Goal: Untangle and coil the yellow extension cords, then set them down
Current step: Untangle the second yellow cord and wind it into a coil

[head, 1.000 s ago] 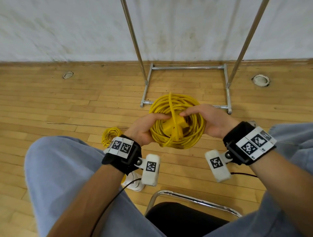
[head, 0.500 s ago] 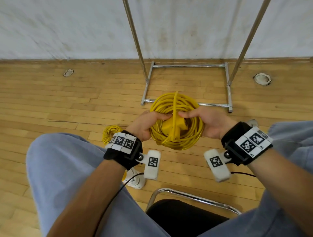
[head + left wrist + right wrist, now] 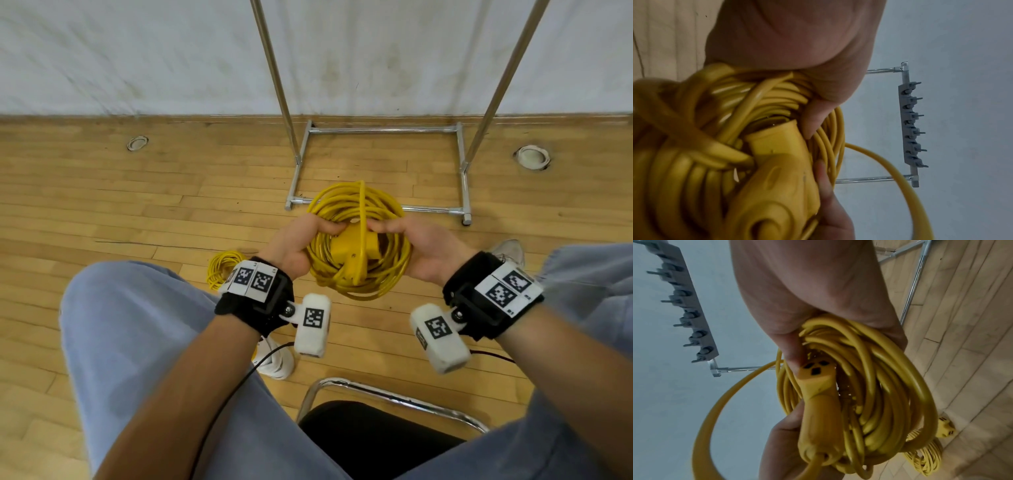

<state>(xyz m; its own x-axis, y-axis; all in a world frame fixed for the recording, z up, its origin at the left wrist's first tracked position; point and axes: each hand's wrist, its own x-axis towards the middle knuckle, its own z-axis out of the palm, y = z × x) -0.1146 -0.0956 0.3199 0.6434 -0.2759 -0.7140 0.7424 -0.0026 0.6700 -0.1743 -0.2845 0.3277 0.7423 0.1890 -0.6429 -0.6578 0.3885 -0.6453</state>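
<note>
Head view evenly lit, soft diffuse light, no hard shadows; faint shade under the coiled cord [image 3: 358, 240] on the wood floor [image 3: 102, 212]. Wide-angle bend: rack poles [image 3: 274, 68] splay outward, floorboards curve at edges. Trouser knees slightly smeared. Both wrist views dimmer, greyish cast, noisy. Left wrist view: near cord loops [image 3: 674, 162] blurred, out of focus. Right wrist view: palm soft, wall rack [image 3: 684, 305] motion-smeared.

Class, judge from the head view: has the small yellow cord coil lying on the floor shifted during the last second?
No. The small yellow cord coil remains on the same wooden floorboards.
</note>
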